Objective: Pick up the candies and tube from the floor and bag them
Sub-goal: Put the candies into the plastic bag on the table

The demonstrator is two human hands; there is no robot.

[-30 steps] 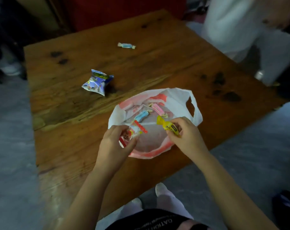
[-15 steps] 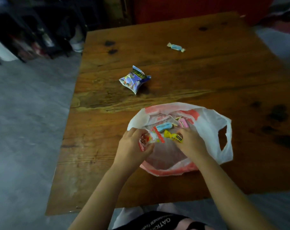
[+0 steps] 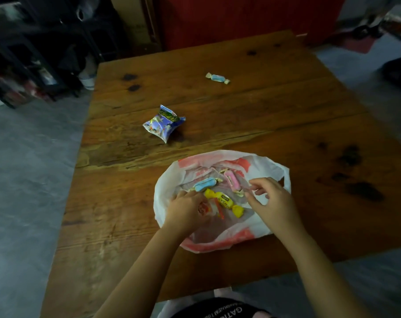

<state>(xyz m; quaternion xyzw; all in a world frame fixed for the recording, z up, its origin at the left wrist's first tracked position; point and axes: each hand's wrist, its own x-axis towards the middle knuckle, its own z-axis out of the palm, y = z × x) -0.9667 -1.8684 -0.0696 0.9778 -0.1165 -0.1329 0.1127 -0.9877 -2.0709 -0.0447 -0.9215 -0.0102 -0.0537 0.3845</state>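
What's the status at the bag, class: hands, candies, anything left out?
Left hand in the bag on a red-white candy; right hand empty. Yellow candy inside. Blue candy and snack packet remain on the table.

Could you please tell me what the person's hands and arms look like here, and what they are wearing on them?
Both the left hand and the right hand are bare: no gloves, rings, watch or bracelets. Both forearms are uncovered, with no sleeve in view.

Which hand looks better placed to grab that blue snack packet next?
Probably the left hand: the blue snack packet lies up-left of the bag, on its side. The right hand would have to cross over.
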